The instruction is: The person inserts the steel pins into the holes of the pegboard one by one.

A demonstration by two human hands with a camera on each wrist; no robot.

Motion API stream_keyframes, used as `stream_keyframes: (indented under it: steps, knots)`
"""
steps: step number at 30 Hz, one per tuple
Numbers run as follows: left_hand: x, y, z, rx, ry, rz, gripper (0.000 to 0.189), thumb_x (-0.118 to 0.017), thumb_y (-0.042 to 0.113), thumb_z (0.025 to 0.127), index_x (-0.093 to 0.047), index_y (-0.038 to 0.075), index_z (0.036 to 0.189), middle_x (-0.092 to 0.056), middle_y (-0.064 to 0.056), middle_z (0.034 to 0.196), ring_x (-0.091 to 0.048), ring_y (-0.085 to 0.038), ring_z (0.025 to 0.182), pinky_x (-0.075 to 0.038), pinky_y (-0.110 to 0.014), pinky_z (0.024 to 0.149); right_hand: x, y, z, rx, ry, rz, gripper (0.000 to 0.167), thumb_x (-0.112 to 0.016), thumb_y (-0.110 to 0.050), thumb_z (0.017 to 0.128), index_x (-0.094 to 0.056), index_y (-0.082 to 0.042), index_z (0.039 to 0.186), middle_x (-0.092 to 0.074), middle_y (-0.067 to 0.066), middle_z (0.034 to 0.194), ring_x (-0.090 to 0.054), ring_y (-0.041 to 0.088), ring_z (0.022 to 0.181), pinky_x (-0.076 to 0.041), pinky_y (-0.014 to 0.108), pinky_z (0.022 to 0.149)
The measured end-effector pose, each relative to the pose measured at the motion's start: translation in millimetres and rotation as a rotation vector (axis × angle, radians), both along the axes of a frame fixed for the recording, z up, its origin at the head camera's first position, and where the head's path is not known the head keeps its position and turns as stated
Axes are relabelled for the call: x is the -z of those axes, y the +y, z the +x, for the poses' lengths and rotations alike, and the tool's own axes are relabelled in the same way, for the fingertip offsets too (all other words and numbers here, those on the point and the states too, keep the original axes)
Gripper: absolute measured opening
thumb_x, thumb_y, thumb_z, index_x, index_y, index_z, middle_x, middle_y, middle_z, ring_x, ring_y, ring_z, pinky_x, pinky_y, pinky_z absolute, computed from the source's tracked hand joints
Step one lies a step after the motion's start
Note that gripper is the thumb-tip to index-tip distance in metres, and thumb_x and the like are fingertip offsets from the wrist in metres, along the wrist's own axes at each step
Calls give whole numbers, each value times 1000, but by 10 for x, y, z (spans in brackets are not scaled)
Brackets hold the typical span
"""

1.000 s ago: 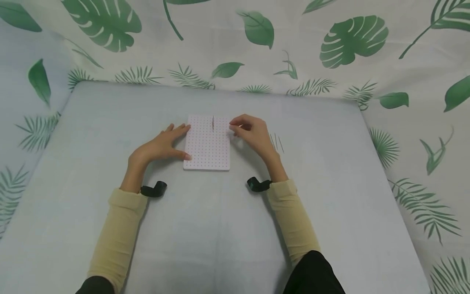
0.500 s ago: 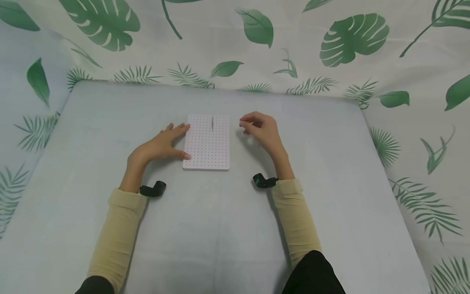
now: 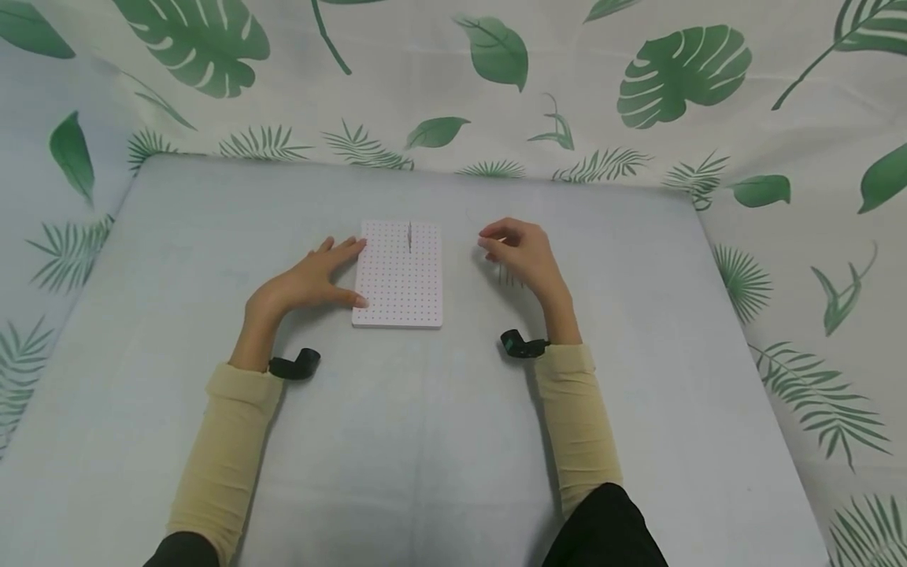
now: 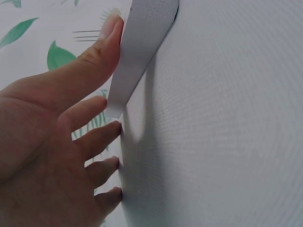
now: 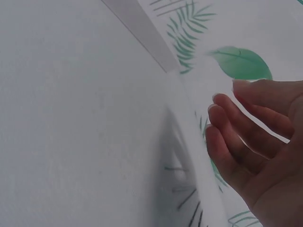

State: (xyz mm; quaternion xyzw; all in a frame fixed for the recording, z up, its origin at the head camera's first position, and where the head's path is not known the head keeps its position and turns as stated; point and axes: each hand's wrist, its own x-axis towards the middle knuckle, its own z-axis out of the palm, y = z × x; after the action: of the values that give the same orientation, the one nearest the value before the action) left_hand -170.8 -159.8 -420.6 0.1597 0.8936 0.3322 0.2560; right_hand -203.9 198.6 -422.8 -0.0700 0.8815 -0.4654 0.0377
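Note:
A white pegboard (image 3: pixel 399 283) with a grid of small holes lies on the table. Thin dark sticks (image 3: pixel 409 236) stand upright in it near its far edge; the left wrist view shows them as a few thin parallel lines (image 4: pixel 86 36). My left hand (image 3: pixel 301 279) spreads along the board's left side, thumb and index finger touching its edge, the other fingertips on the table. Right of the board, my right hand (image 3: pixel 523 256) hovers with softly bent fingers, nothing visible between thumb and fingertips. Several loose thin sticks (image 5: pixel 187 198) lie beneath it on the table, partly hidden in the head view.
A white cloth covers the table (image 3: pixel 425 441). Leaf-printed fabric (image 3: pixel 553 94) rises behind it and along both sides. A small black camera (image 3: pixel 296 365) sits on the left wrist, and another black camera (image 3: pixel 523 345) on the right.
My right hand has moved right, away from the board's right edge, and now covers part of the loose sticks. The left hand and board stay in place.

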Motion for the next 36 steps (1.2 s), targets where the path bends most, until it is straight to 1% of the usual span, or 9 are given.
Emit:
stream_keyframes:
  steps: [4,7,12,14,19,23,27,31,36]
  knots:
    - [10,-9,5,-12,3,5,103,-82,35,88,-18,14,166,-8,-13,174,9,-41,159,2,-65,126,-4,69,4,-6,-47,7,21,-71,-21,97,-75,-7,111,-76,14,104,-73,26,86,-55,28,74]
    - [14,-12,12,-15,-2,23,104,-83,34,87,-18,14,166,-8,-13,174,10,-41,159,1,-68,125,0,117,12,-3,-74,34,21,-71,-23,97,-75,-8,112,-75,15,103,-71,26,85,-54,28,70]
    - [4,7,15,-10,-4,27,103,-81,34,88,-18,13,166,-8,-13,174,10,-42,159,2,-68,125,12,194,12,7,-87,75,21,-71,-24,97,-75,-10,112,-75,13,101,-69,24,83,-51,28,66]
    - [4,11,11,-13,-4,11,103,-81,35,88,-18,14,166,-8,-12,174,10,-41,159,2,-67,125,20,228,6,-1,-89,87,23,-71,-25,98,-75,-9,113,-75,13,102,-69,23,84,-51,28,67]
    - [-9,6,13,-14,-12,4,102,-80,36,89,-17,14,166,-7,-12,174,11,-41,159,1,-69,124,33,313,-7,-25,-111,128,25,-71,-26,98,-74,-10,117,-74,12,107,-67,22,85,-51,28,69]
    - [-6,2,23,-14,-11,3,101,-80,35,90,-17,14,166,-7,-12,174,10,-42,159,1,-70,124,23,355,1,-35,-158,139,26,-70,-24,98,-73,-10,119,-72,12,108,-67,24,82,-52,31,68]
    - [8,5,24,-14,-5,0,101,-80,34,90,-18,14,166,-8,-12,174,10,-42,159,1,-69,124,7,370,17,-46,-203,144,25,-70,-18,97,-73,-10,121,-70,12,106,-64,24,81,-52,31,67]
    - [0,9,27,-11,-1,-2,100,-79,33,90,-17,13,166,-7,-13,174,10,-42,159,2,-68,125,5,375,18,-58,-222,164,27,-74,-16,94,-72,-11,121,-67,10,102,-60,23,78,-51,31,65]
    - [-22,16,31,-16,-7,-11,100,-79,34,90,-17,14,166,-7,-12,174,10,-41,159,1,-69,125,1,402,25,-71,-239,168,35,-79,-15,90,-69,-11,123,-63,9,101,-57,23,78,-50,31,66]
